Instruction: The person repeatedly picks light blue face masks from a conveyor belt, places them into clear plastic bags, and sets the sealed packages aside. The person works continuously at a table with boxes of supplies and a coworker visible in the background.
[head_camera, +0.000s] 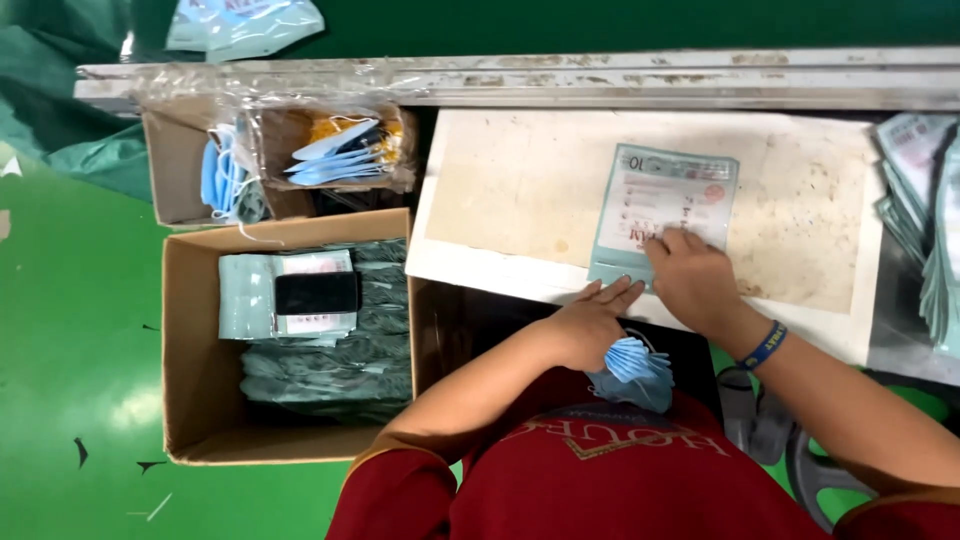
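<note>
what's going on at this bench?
A person is packing face masks. The right hand presses on a printed pouch lying flat on the board. The left hand rests at the pouch's lower edge with a stack of blue masks beneath it. A cardboard box of filled pouches sits to the left.

Stack of pouches (925, 220) cut off at right edge. Folded blue masks (632, 365) partly hidden under left hand (590, 325). Pouch print too blurred.

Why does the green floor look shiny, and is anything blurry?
In the head view, pale glare patches sit on the green floor; the left hand and right hand look slightly soft, the pouch print smeary; the straight rail tilts a little.
</note>
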